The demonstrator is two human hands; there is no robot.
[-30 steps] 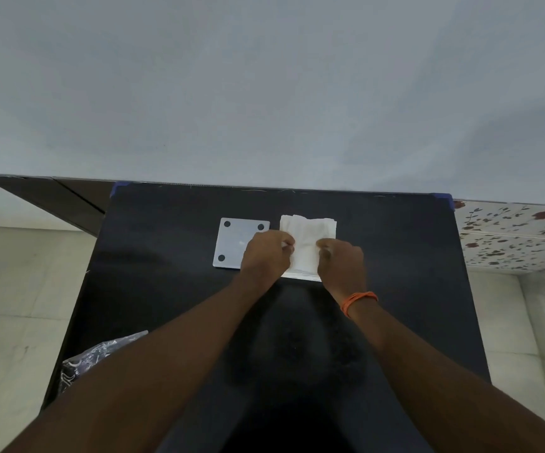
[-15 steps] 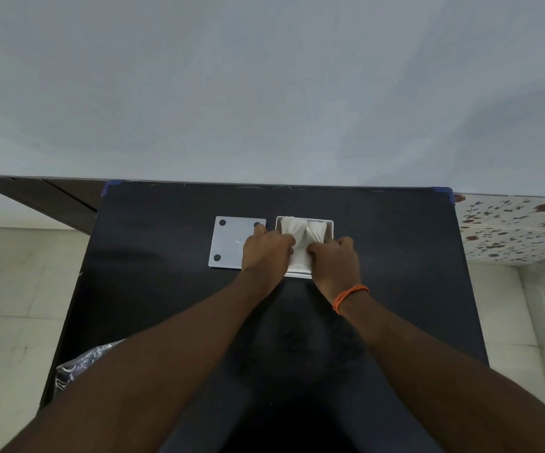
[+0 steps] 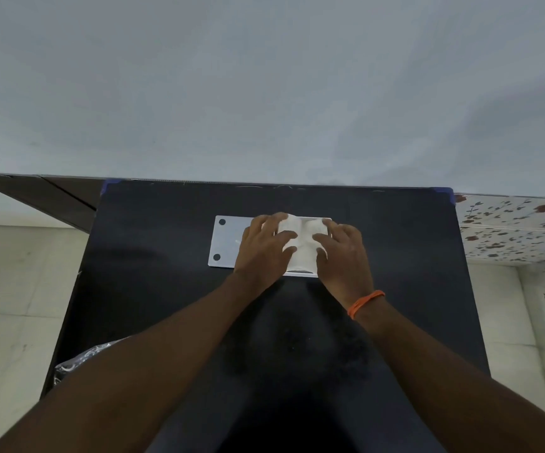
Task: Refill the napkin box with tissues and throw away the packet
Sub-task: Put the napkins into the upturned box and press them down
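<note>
A white napkin box [image 3: 300,273] sits at the far middle of the black table [image 3: 153,243]. A stack of white tissues [image 3: 302,243] lies in it, bulging up in two humps. My left hand [image 3: 263,246] and my right hand [image 3: 343,253] lie spread flat on the tissues from either side, fingers apart, pressing down on them. The box's flat white lid [image 3: 224,240], with dark round feet at its corners, lies just left of the box, partly under my left hand. A crumpled clear plastic packet [image 3: 81,358] lies at the table's near left edge.
A pale wall rises right behind the table's far edge. Tiled floor lies to the left, and a flower-patterned tiled surface [image 3: 519,230] stands to the right. An orange band [image 3: 366,302] circles my right wrist.
The hands went from pinching the tissue stack above the box to lying flat on it with spread fingers. The stack has sunk down into the box.
</note>
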